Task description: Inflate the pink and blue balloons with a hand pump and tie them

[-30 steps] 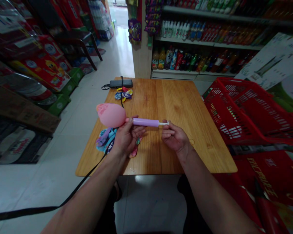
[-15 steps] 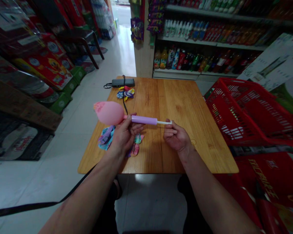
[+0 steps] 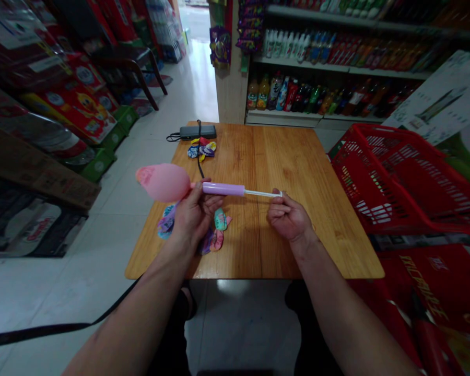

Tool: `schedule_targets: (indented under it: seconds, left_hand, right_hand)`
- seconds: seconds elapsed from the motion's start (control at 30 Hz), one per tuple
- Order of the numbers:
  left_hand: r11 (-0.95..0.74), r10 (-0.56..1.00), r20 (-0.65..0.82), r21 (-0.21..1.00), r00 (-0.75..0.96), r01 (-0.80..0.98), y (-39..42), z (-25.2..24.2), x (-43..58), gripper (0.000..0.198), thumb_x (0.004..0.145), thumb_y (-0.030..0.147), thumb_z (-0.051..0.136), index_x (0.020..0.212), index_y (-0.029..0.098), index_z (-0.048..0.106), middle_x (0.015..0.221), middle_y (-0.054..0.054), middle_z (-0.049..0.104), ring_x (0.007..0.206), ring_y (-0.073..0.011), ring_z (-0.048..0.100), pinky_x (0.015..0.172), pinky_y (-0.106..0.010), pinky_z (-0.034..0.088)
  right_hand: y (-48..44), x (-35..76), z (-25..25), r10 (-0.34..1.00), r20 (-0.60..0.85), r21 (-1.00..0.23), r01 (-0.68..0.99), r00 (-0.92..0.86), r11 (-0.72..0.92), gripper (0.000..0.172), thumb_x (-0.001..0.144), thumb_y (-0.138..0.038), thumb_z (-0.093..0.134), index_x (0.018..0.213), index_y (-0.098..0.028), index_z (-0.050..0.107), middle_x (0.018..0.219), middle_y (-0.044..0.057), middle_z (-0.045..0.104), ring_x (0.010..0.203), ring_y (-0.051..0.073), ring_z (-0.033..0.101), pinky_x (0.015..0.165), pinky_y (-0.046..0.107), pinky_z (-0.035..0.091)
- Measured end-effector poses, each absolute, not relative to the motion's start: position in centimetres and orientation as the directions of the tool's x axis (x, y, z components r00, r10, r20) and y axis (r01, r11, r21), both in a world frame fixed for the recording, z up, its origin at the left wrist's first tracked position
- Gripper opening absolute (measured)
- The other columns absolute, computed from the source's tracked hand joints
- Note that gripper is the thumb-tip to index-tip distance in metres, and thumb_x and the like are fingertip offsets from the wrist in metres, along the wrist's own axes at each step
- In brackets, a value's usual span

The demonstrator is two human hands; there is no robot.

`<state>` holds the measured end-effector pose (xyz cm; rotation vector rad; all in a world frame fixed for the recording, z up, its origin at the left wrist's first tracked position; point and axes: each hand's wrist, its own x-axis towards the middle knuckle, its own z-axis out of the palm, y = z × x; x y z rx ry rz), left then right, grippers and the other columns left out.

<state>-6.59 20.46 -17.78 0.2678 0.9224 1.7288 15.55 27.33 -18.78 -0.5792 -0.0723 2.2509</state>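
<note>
A purple balloon pump (image 3: 224, 189) lies level above the table, its white rod (image 3: 260, 193) drawn out to the right. Around the nozzle end, my left hand (image 3: 196, 209) pinches the pump and the neck of a pink balloon (image 3: 165, 181). The balloon is partly inflated, with a wrinkled tip pointing left. My right hand (image 3: 290, 215) is closed on the white handle at the rod's end. Under my left hand, limp patterned balloons (image 3: 218, 230) lie on the wood, partly hidden by the wrist.
Farther back on the wooden table (image 3: 285, 156) are a grey power bank (image 3: 198, 132) with a black cord and more colourful balloons (image 3: 202, 150). A red basket (image 3: 391, 177) stands at the right. Bottle shelves (image 3: 297, 94) rise behind; boxes (image 3: 78, 104) are stacked left.
The rod now stands farther out of the pump. My left hand, the pump and the balloon have shifted left, while my right hand has moved slightly right.
</note>
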Motion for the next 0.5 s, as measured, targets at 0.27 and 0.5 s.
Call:
schedule_targets:
  seconds: [0.27,0.5]
  left_hand:
    - [-0.015,0.91,-0.29,0.689,-0.295,-0.724,19.9,-18.5,-4.1,0.029,0.093,0.032,0.067,0.116,0.014,0.063,0.092,-0.008,0.073,0.076,-0.0182,0.075,0.069,-0.029,0.063]
    - [-0.098,0.891,-0.259,0.693,-0.374,-0.714,20.7,-18.0,-6.9,0.027,0.094,0.032,0.065,0.114,0.014,0.065,0.083,-0.005,0.072,0.07,-0.0164,0.074,0.066,-0.026,0.062]
  right_hand:
    - [25.8,13.6,-19.4,0.678,-0.393,-0.245,-0.639,-0.621,-0.729,0.019,0.107,-0.017,0.042,0.104,-0.014,0.06,0.071,-0.004,0.06,0.043,0.001,0.047,0.047,0.014,0.046]
    - [27.0,15.5,-18.6,0.723,-0.396,-0.245,-0.693,-0.566,-0.678,0.019,0.105,-0.015,0.043,0.102,-0.014,0.062,0.069,-0.005,0.059,0.042,0.0,0.045,0.046,0.013,0.044]
